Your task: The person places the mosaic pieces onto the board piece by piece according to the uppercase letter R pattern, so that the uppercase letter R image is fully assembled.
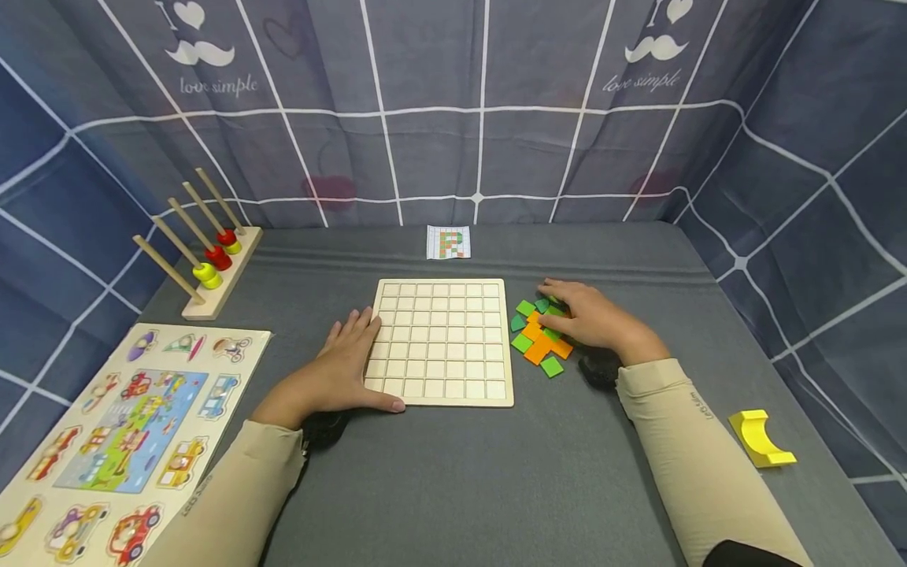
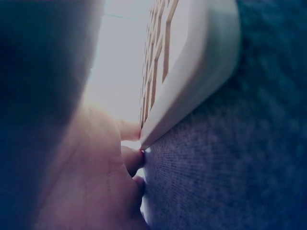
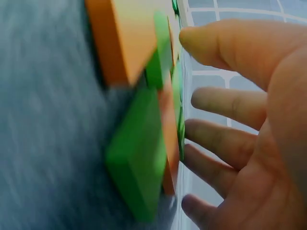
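The spread left hand [image 1: 343, 370] touches the board [image 1: 444, 342] at 8 o'clock; the spread right hand [image 1: 595, 315] overhangs tiles [image 1: 540, 347] at 3 o'clock.

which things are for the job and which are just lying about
Likely in use:
wooden grid board, left hand at its edge
green and orange pieces, right hand over them
small pattern card

Probably lying about:
bead stand
vehicle picture board
yellow curved block
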{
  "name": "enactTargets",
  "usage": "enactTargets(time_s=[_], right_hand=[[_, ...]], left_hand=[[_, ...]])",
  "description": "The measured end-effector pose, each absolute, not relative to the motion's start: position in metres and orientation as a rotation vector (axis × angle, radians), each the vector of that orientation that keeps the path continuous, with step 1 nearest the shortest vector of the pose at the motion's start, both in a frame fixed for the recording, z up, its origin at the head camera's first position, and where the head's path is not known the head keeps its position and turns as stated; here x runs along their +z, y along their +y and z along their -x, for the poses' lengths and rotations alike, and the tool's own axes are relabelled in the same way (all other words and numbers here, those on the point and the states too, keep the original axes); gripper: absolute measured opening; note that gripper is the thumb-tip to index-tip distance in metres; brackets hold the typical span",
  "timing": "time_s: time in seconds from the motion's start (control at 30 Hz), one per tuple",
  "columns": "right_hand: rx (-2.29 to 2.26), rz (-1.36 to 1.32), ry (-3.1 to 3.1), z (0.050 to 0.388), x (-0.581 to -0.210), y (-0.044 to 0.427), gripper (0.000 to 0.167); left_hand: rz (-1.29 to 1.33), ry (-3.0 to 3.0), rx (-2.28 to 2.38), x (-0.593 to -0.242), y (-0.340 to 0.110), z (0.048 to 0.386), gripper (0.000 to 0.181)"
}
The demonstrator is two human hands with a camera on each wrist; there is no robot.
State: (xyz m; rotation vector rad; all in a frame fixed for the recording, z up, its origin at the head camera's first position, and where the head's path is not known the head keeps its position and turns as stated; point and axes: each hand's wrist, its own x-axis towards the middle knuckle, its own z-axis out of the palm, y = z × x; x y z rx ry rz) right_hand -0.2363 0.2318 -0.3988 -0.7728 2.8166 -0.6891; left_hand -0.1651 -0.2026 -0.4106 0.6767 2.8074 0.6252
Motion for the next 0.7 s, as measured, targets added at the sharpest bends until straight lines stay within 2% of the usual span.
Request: enactTargets(time_s=[0.7], right_hand=[[-0.802, 0.691, 2.862, 0.234, -0.386, 0.266, 0.053]], left_hand=[[-0.697, 2.805, 0.659, -0.411, -0.205, 0.164, 0.147]])
